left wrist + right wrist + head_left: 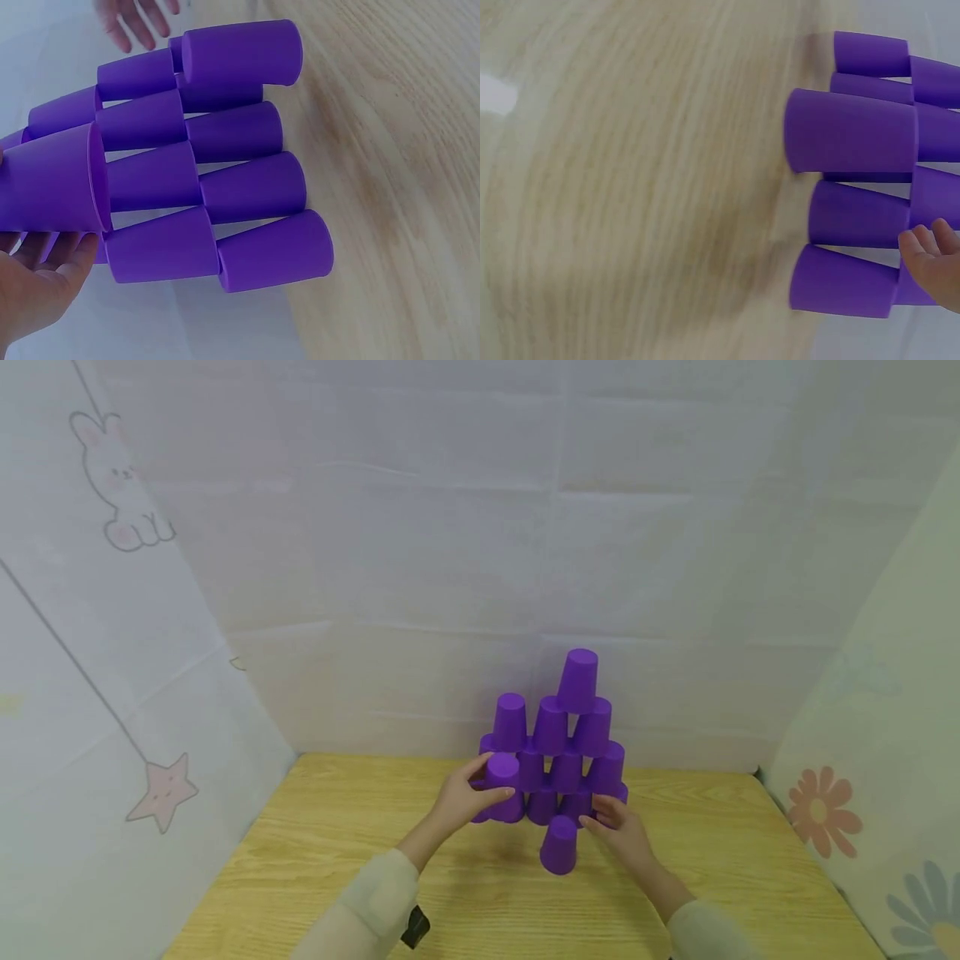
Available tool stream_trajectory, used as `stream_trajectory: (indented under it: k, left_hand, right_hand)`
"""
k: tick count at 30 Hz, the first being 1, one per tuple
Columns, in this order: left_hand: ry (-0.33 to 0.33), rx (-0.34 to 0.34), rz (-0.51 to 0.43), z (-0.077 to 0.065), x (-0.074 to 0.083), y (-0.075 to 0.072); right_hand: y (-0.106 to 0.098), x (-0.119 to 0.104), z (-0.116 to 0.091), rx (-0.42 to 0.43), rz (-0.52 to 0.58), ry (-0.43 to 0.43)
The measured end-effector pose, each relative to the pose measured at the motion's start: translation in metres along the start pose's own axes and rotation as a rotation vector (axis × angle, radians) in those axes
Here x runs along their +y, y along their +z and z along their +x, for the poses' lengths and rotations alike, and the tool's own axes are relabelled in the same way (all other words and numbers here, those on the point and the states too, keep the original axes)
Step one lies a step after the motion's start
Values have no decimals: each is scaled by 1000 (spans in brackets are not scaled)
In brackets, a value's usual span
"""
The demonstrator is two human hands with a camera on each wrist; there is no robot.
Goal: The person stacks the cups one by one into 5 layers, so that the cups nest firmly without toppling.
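Purple cups, all upside down, form a stacked pyramid (566, 772) against the back wall, with a single cup (579, 682) on its top. My left hand (457, 797) grips another purple cup (52, 180) in front of the pyramid's left side, thumb in front and fingers behind. My right hand (622, 835) is by the lower right cups, fingers loosely bent and holding nothing; in the right wrist view its fingertips (922, 238) overlap the stack. One loose cup (559, 845) stands on the table in front of the pyramid, just left of the right hand.
A light wood-grain table (337, 860) carries the cups. White cloth walls (420, 568) stand behind and at both sides, printed with a rabbit, a star and flowers. A small black object (416, 928) shows beside the left sleeve.
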State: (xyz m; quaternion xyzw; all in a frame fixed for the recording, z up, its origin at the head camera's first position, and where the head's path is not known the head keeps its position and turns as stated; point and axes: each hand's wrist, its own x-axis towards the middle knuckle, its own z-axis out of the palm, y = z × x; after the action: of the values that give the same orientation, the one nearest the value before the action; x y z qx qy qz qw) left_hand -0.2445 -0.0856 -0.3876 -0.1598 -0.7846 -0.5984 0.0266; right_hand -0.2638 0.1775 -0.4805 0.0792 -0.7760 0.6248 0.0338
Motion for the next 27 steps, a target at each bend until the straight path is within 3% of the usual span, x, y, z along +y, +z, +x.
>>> stream_trajectory:
  k: [8,17,27]
  left_hand:
    - [81,-10,5,9,11,0]
    - [113,-54,17,25,31,-3]
    - [168,-45,72,46,56,2]
  right_hand:
    - [8,23,-6,-17,-62,59]
    - [23,38,-8,-75,-40,6]
    - [36,49,-3,-49,-44,-32]
